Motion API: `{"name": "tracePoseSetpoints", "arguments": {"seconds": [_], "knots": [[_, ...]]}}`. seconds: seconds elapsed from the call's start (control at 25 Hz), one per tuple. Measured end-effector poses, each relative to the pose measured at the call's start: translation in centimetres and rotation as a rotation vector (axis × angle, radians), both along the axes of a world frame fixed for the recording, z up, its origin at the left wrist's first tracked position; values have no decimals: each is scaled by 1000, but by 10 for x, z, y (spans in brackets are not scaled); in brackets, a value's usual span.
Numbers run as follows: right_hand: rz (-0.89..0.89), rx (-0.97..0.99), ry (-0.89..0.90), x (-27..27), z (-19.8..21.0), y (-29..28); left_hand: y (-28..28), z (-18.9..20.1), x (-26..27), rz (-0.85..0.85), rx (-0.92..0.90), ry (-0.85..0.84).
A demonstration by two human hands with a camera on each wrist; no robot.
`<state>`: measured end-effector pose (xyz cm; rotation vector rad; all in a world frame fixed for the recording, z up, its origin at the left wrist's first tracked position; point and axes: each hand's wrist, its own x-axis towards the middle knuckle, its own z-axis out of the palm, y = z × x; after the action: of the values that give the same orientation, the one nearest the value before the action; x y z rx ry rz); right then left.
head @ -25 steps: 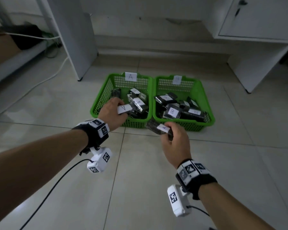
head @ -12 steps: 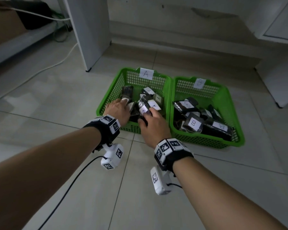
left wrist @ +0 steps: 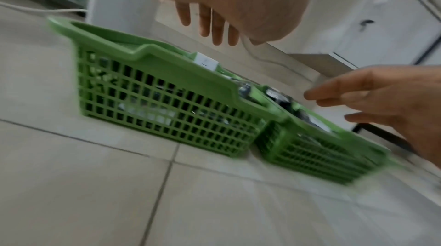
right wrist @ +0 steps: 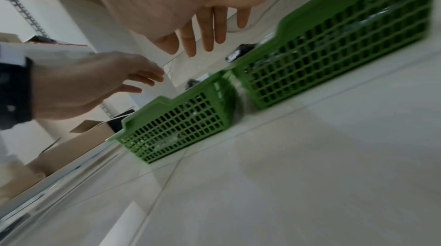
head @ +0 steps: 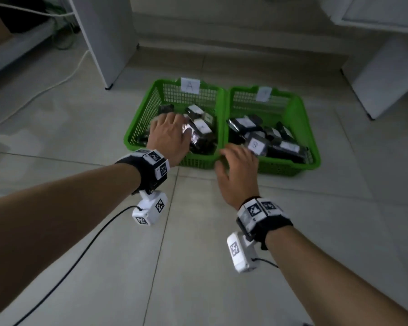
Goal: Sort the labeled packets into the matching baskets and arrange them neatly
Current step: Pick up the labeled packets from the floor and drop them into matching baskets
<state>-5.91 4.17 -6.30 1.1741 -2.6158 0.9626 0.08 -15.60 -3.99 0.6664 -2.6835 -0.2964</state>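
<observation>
Half a second ago my right hand (head: 239,171) was down in the A basket (head: 139,128) beside my left, fingers on a packet; now it has pulled back out and hovers over the near rims where the two green baskets meet, fingers spread loosely and holding nothing, as the wrist views confirm. My left hand (head: 169,135) is still over the A basket, palm down with straight fingers above the packets; from the head view I cannot tell whether it touches them, and the left wrist view shows the fingers hanging free with nothing gripped. A second ago each hand held a white-labelled packet in front of the baskets; both packets are out of my hands now. The black labelled packets (head: 201,131) lie piled loosely in the A basket, mostly toward its right half, and another pile of packets (head: 256,147) fills the B basket (head: 313,147), one showing a B label just beyond my right fingertips. The baskets sit side by side, touching along their long walls, on the tiled floor (head: 198,267). A white cabinet leg (head: 108,43) stands behind and left of the A basket, and another white cabinet (head: 382,78) is off to the right of the B basket, both well apart from the rims. Open floor lies in front of the baskets and to either side.
</observation>
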Motion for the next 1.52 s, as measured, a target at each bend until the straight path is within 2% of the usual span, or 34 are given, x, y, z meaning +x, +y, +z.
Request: {"name": "tracePoseSetpoints", "arguments": {"seconds": [0.16, 0.24, 0.28, 0.36, 0.48, 0.56, 0.64, 0.72, 0.8, 0.92, 1.0, 1.08, 1.12, 1.2, 1.32, 1.4, 1.52], "knots": [[-154, -29, -86, 7, -6, 102, 84, -2, 0, -348, -102, -118], [-256, -8, -161, 11, -4, 167, 132, -6, -9, -546, -102, -161], [-261, -8, -196, 9, -3, 178, 138, -7, -11, -592, -104, -186], [-369, 57, -264, 14, 2, 245, 193, -9, -22, -786, -60, -210], [-548, 137, -370, 26, 2, 325, 268, -15, -23, -1054, -29, -407], [-622, 219, -447, 40, -2, 355, 302, -25, -14, -1224, -86, -570], [-657, 380, -574, 52, -5, 369, 326, -34, -2, -1402, -181, -655], [-636, 561, -678, 62, -13, 377, 346, -44, 12, -1581, -171, -636], [-589, 636, -729, 70, -20, 382, 359, -55, 27, -1722, -156, -590], [-568, 547, -738, 71, -22, 387, 365, -72, 40, -1848, -289, -545], [-624, 365, -728, 65, -18, 387, 361, -76, 42, -1842, -315, -492], [-706, 111, -785, 56, -12, 383, 352, -68, 39, -1743, -171, -544], [-735, 5, -815, 52, -8, 380, 345, -63, 36, -1633, -57, -625], [-771, -72, -799, 42, 1, 373, 321, -49, 27, -1367, 184, -736], [-800, -119, -714, 23, 18, 355, 273, -33, 16, -1067, 613, -586], [-761, -215, -743, 8, 31, 336, 245, -18, 12, -877, 863, -499], [-649, -329, -823, -13, 60, 292, 211, 17, 10, -680, 1034, -321]]}}
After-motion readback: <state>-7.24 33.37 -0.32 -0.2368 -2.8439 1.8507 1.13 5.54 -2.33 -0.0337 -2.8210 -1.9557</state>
